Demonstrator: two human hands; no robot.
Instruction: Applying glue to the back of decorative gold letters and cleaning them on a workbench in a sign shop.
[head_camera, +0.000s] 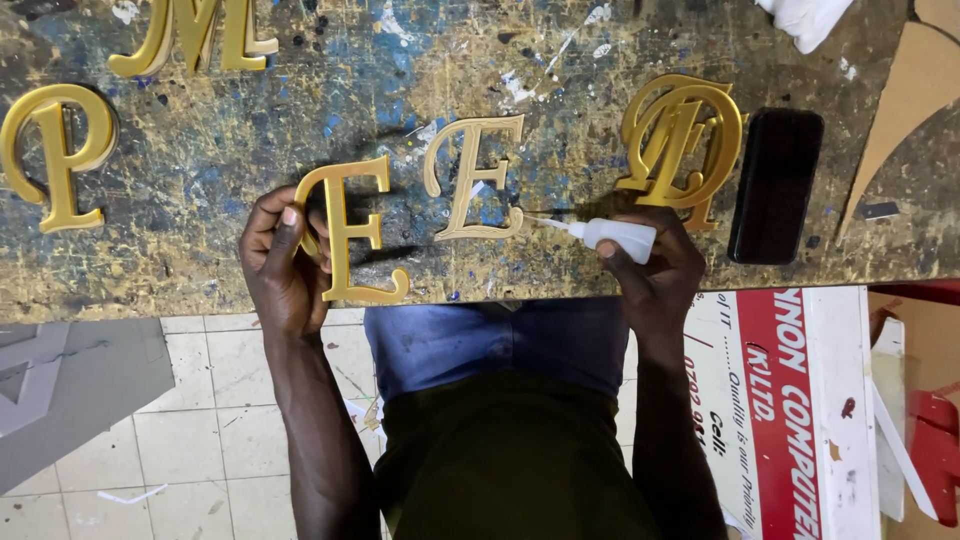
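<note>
My left hand (283, 262) pinches a gold letter (350, 232) on the paint-flecked tabletop (250, 120); my right hand (655, 265) grips a white glue bottle (618, 235), nozzle at a second gold letter (472, 178).

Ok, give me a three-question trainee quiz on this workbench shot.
1. True or false: the right hand holds a white squeeze bottle.
2. What does the left hand grip? A) a dark flat phone-like slab B) a gold cut-out letter C) a white cloth
3. Fill in: the bottle's nozzle points at the pale gold letter lying ___ the two hands.

Key
1. True.
2. B, the gold cut-out letter near the edge of the paint-spattered bench.
3. Between.
</note>
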